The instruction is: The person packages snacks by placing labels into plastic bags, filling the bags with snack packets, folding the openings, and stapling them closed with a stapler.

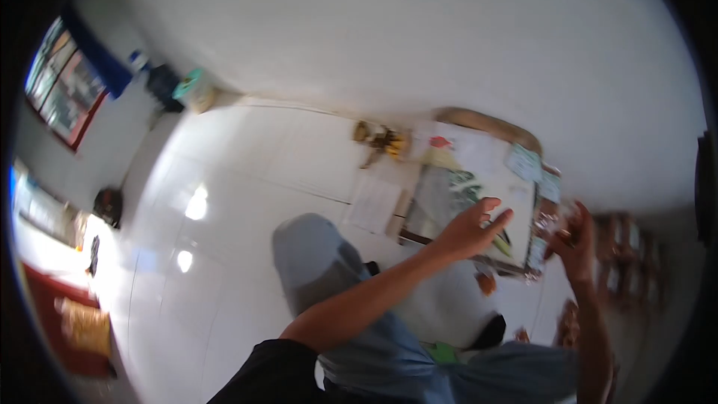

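My left hand (475, 230) hovers over a low board (490, 172) covered with papers and printed sheets, its fingers apart and holding nothing. At the board's right edge my right hand (574, 245) is curled round a clear plastic packet (574, 217); the packet's contents are blurred. Beside it, several clear packets with pale green labels (525, 162) lie along the board's right side. Under my left hand a dark and yellow-green thing (502, 242) rests on the board. A small orange-brown packet (486, 283) is at the front edge.
Several stacked brown packets (628, 254) stand at the right. White paper (374, 204) and yellow and brown items (385, 142) lie left of the board. A lidded tub (196, 91) stands by the wall. My bent legs (318, 254) are in front.
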`<state>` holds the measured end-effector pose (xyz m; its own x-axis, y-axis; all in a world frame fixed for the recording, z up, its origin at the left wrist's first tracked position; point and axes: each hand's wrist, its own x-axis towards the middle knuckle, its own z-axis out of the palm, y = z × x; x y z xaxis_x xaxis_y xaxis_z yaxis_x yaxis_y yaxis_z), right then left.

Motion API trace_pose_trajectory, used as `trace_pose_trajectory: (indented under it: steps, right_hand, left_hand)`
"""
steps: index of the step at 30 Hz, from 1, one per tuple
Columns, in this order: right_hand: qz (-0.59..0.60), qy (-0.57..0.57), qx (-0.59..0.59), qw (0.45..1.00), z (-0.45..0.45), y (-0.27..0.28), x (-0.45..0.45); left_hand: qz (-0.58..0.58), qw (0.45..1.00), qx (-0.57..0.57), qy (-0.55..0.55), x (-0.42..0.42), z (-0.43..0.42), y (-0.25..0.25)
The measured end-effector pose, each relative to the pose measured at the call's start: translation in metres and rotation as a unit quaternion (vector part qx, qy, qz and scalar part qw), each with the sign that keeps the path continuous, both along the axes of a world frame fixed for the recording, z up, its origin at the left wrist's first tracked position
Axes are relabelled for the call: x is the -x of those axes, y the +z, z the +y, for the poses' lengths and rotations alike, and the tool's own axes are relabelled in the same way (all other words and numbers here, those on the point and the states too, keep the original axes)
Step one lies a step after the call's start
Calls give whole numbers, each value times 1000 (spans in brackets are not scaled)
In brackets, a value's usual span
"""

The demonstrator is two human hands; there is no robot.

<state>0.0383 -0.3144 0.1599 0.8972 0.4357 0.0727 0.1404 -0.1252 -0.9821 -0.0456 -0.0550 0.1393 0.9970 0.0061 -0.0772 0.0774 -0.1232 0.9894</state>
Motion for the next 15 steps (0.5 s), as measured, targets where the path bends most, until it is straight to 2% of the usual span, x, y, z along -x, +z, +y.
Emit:
trace_pose_trajectory:
  steps: [2, 3, 6, 8, 10, 12, 14, 15]
  right_hand:
    - [1, -11, -29, 1000, 38, 32, 37]
    - [-16, 2, -35, 999, 47, 29, 44]
    - [-77, 29, 10, 997, 69, 35, 57]
    - [-78, 27, 10, 997, 74, 34, 57]
    - [-83, 27, 6, 996, 76, 27, 54]
    - [-83, 28, -1, 996, 78, 23, 50]
    - [-106, 85, 24, 990, 76, 19, 46]
    - [-120, 76, 28, 989, 77, 15, 47]
  left_hand:
    - [-8, 990, 121, -67, -3, -17, -4]
    - [-26, 976, 200, -78, -5, -31, -12]
    - [24, 948, 272, -163, -2, -35, -9]
    - [44, 927, 314, -201, 3, -36, -5]
    - [80, 900, 403, -146, 7, -36, 6]
    - [75, 906, 398, -119, 6, -29, 10]
    - [160, 883, 414, -156, 4, -16, 4]
    - [181, 881, 421, -114, 5, -17, 7]
